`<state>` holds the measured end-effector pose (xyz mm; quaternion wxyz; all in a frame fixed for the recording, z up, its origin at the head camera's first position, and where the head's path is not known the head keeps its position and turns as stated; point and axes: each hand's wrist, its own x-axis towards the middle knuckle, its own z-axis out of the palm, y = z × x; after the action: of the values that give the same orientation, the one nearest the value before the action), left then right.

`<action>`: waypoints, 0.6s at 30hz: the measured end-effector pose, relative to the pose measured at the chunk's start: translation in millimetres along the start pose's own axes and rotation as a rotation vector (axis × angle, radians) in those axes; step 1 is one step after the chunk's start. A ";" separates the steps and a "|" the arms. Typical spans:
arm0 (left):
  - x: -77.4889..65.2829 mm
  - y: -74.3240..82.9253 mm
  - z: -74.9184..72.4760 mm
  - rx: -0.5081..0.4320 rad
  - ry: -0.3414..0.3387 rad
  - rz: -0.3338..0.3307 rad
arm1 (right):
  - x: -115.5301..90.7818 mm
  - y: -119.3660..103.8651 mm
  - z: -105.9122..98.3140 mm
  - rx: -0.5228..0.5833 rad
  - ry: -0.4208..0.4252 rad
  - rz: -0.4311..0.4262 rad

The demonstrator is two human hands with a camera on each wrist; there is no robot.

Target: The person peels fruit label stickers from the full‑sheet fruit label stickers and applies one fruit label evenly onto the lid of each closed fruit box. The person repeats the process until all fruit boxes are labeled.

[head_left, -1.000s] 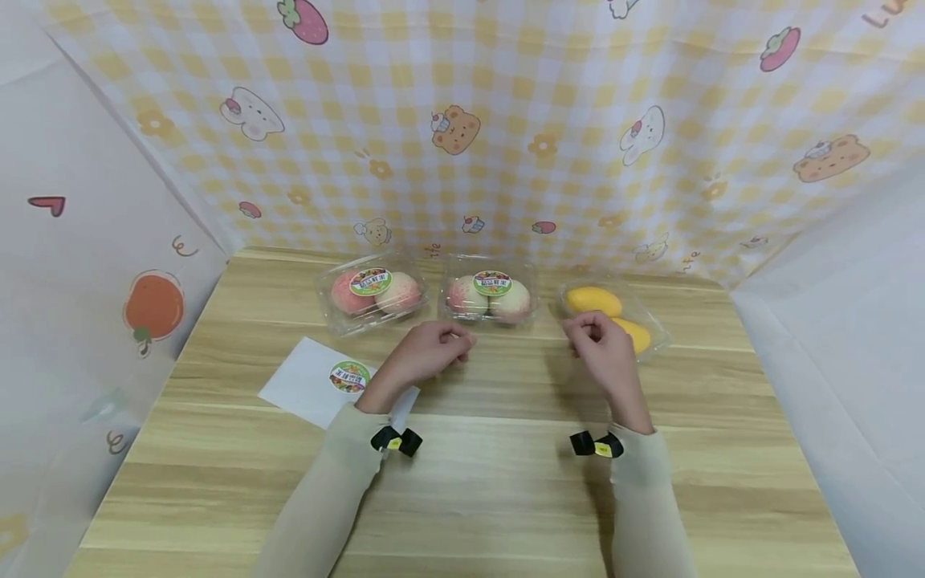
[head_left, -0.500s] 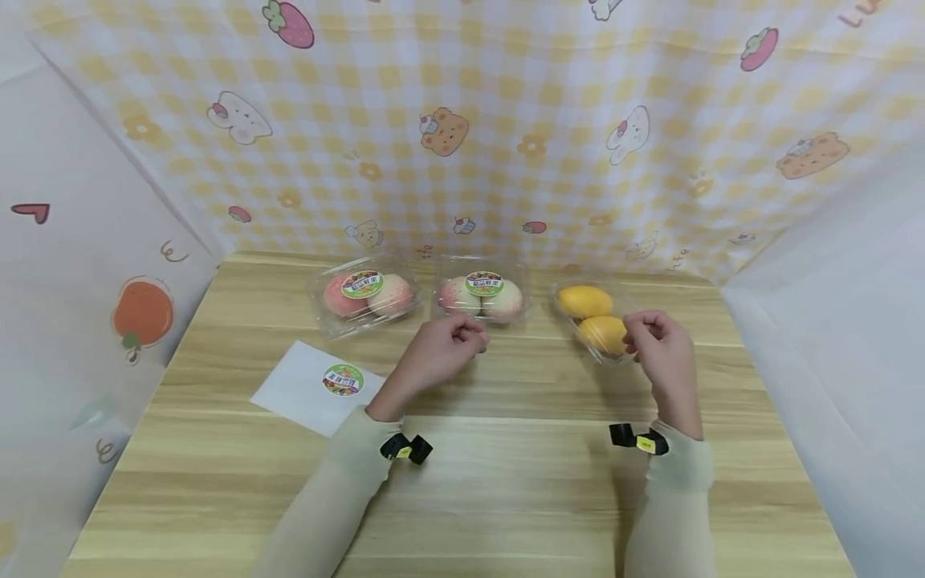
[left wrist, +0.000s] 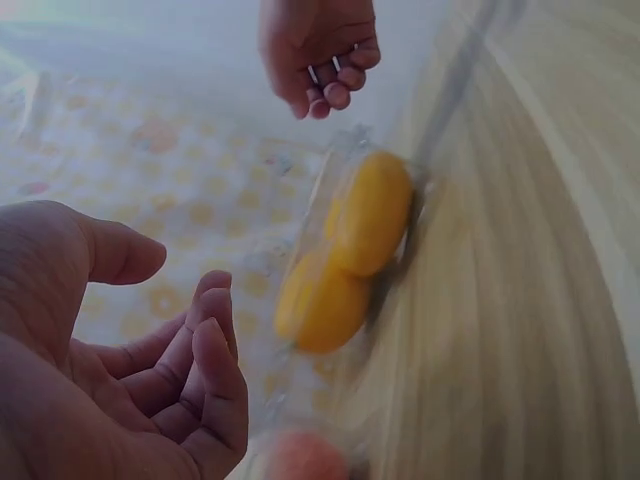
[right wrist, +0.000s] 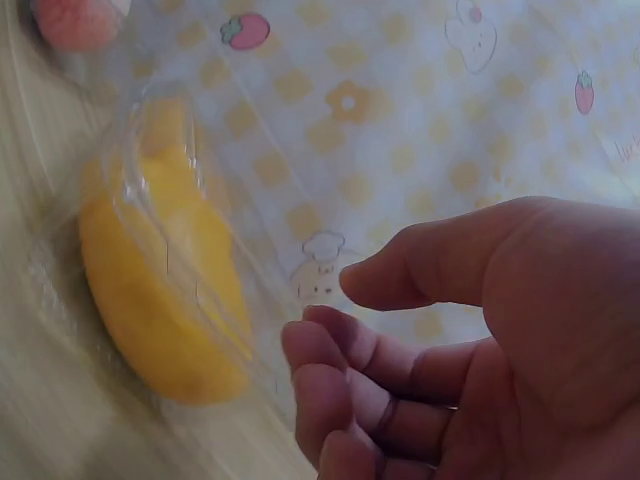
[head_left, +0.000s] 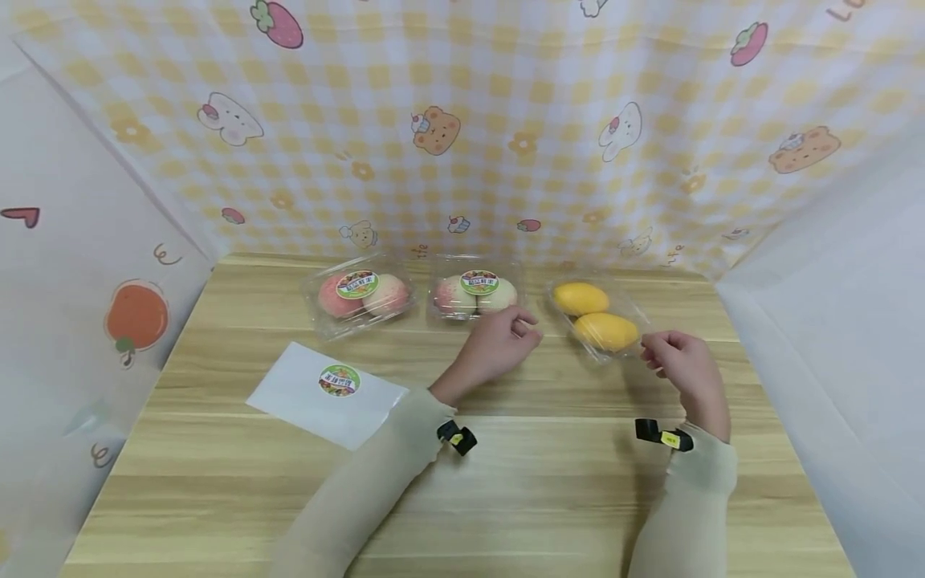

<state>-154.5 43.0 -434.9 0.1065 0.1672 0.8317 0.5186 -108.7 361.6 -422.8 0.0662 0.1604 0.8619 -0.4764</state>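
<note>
A clear plastic box (head_left: 630, 305) holding two yellow mangoes (head_left: 605, 331) stands at the back right, without a sticker that I can see. Just right of its near corner is my right hand (head_left: 686, 365), fingers loosely bent and nothing between thumb and fingers (right wrist: 320, 390). My left hand (head_left: 500, 343) hovers in front of the middle clear box (head_left: 441, 269), which holds two pink-and-cream peaches (head_left: 455, 297). Its fingers are loosely bent and hold nothing in the left wrist view, with a gap between thumb and fingertips (left wrist: 215, 345). Round fruit stickers (head_left: 480, 282) mark both peach boxes.
Another clear box (head_left: 328, 325) of two peaches stands at the back left. A white sheet (head_left: 289, 393) bearing one round sticker (head_left: 340, 380) lies in front of it, near my left sleeve. A checked cloth (head_left: 506, 185) hangs behind the wooden table (head_left: 520, 498).
My right hand has moved right, off the front of the mango box to its side. My left hand has shifted right, away from the white sheet. The view has turned slightly.
</note>
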 end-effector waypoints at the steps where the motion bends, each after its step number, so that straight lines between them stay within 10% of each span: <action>1: 2.6 0.9 6.3 0.008 -0.008 -0.003 | 0.0 2.2 -2.0 -0.013 -0.012 0.013; 8: 16.8 4.6 44.5 0.051 -0.071 -0.069 | 4.1 18.2 -6.5 -0.014 -0.078 0.033; 18: 59.8 -36.8 92.3 0.111 -0.039 -0.104 | 13.6 23.2 2.8 0.028 -0.126 0.046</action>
<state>-183.4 127.6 -508.7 0.1401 0.1397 0.8645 0.4620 -113.7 373.6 -446.5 0.1290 0.1505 0.8453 -0.4961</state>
